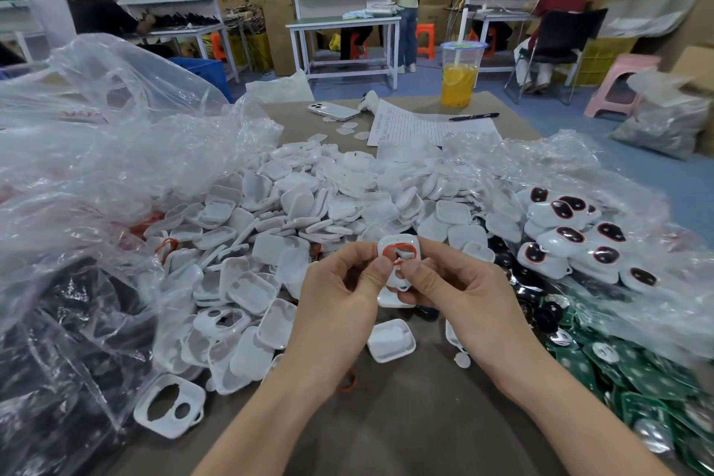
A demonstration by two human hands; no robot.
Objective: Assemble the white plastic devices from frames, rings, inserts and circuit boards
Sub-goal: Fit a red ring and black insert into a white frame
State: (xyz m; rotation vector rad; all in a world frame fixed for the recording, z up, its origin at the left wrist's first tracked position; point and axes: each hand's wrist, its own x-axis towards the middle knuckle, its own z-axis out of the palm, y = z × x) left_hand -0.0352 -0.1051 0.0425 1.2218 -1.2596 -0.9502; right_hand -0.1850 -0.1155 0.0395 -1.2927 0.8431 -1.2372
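Observation:
Both hands hold one white plastic frame point(398, 245) above the table's middle, with a red ring point(388, 248) seated around its opening. My left hand point(344, 282) pinches the frame's left side, thumb pressing on the ring. My right hand point(459, 282) grips the right side, thumb on the frame's face. A big heap of white shells point(309, 205) lies behind and to the left. Assembled units with dark inserts point(572, 236) are stacked at the right. Green circuit boards point(626, 371) lie at the lower right.
Crumpled clear plastic bags point(96, 166) cover the left side and right edge. An empty frame point(170, 404) lies at the lower left, a single shell point(390, 340) beneath my hands. A drink cup point(459, 73), phone point(332, 110), paper point(417, 126) and pen point(473, 116) sit at the table's far end.

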